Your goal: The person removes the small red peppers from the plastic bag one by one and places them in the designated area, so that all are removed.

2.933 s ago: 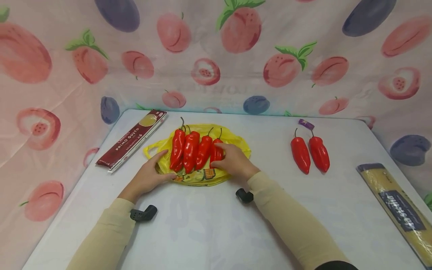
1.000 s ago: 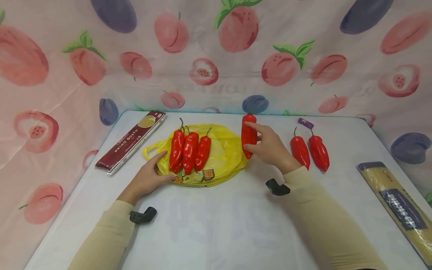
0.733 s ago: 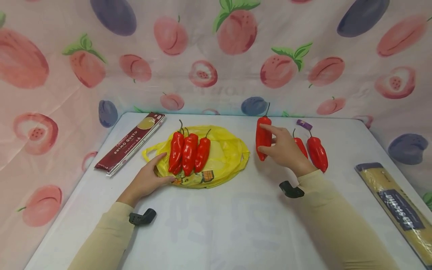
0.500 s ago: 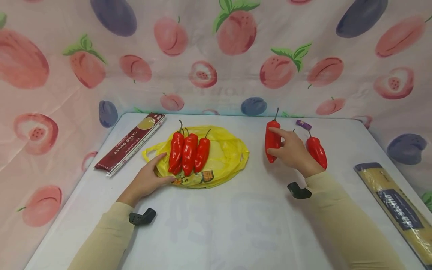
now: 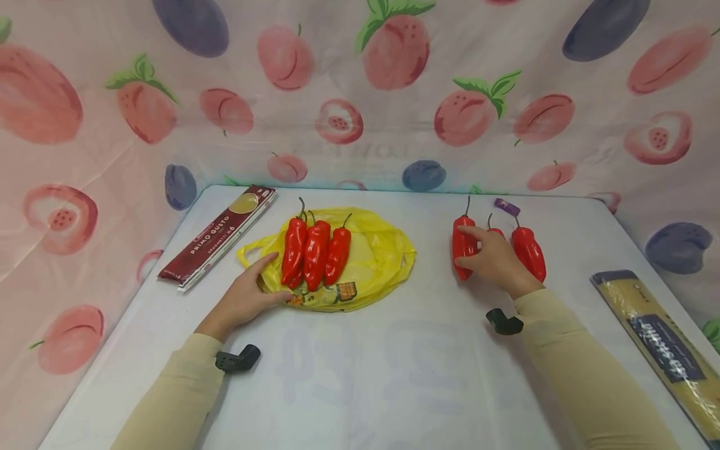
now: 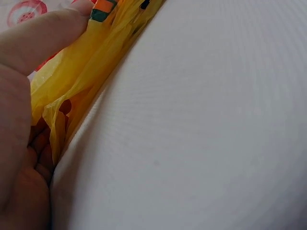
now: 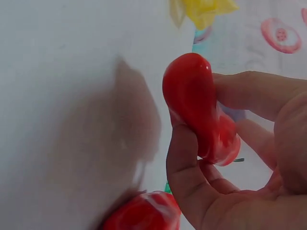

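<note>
My right hand [image 5: 495, 259] grips a red pepper [image 5: 462, 247] with the stem pointing away, just left of two other peppers. In the right wrist view thumb and fingers close round this red pepper [image 7: 189, 91], its shadow falling on the table. Part of another pepper [image 7: 144, 213] shows below it. On the left, my left hand [image 5: 244, 300] holds the near left edge of a yellow plastic bag [image 5: 377, 262], lying flat. The left wrist view has the thumb on the yellow bag [image 6: 72, 84] and curled fingers partly hidden behind it. Several red peppers [image 5: 316, 256] lie side by side on the bag.
A maroon spaghetti packet [image 5: 219, 237] lies at the back left. Right of the held pepper are a partly covered pepper [image 5: 495, 232] and a fully visible pepper [image 5: 529, 253], with a small purple wrapper [image 5: 507, 207] behind. A yellow-brown spaghetti packet [image 5: 658, 331] lies along the right edge.
My right hand has taken the rightmost pepper off the yellow bag, carried it right and lowered it beside the two other peppers. My left hand has stayed at the bag.
</note>
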`<action>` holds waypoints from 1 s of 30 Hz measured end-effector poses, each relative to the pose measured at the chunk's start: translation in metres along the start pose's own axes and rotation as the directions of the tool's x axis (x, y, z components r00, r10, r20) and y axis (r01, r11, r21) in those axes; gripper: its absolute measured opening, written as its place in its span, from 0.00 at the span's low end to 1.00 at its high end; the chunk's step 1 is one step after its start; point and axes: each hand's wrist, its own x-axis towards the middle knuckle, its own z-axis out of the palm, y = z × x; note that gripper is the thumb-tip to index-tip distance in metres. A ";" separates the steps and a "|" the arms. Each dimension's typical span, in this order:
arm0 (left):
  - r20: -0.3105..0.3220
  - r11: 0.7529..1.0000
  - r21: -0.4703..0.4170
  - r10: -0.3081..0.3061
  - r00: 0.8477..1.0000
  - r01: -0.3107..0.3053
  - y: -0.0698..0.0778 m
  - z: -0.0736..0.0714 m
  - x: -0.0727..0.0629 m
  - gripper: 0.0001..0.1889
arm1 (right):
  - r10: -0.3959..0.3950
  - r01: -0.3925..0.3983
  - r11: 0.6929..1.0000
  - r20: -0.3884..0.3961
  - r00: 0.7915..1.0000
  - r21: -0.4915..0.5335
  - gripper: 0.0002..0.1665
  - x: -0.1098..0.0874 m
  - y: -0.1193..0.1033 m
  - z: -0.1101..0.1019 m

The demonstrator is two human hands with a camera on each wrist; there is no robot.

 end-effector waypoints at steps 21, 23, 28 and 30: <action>-0.005 1.000 -0.016 0.003 1.000 -0.003 0.000 0.000 -0.001 0.55 | 0.056 -0.052 0.996 0.053 0.997 -0.069 0.50 0.002 0.009 0.008; -0.006 1.000 -0.014 0.005 1.000 -0.006 0.000 0.001 -0.001 0.55 | 0.056 -0.052 0.996 0.053 0.997 -0.078 0.50 0.002 0.009 0.008; -0.012 1.000 -0.007 0.011 1.000 -0.011 -0.001 0.002 0.000 0.55 | 0.066 -0.062 0.995 0.057 0.996 -0.074 0.50 0.001 0.007 0.008; -0.014 1.000 -0.003 0.012 1.000 -0.012 -0.001 0.001 -0.001 0.55 | 0.069 -0.065 0.996 0.059 0.996 -0.068 0.50 0.000 0.006 0.008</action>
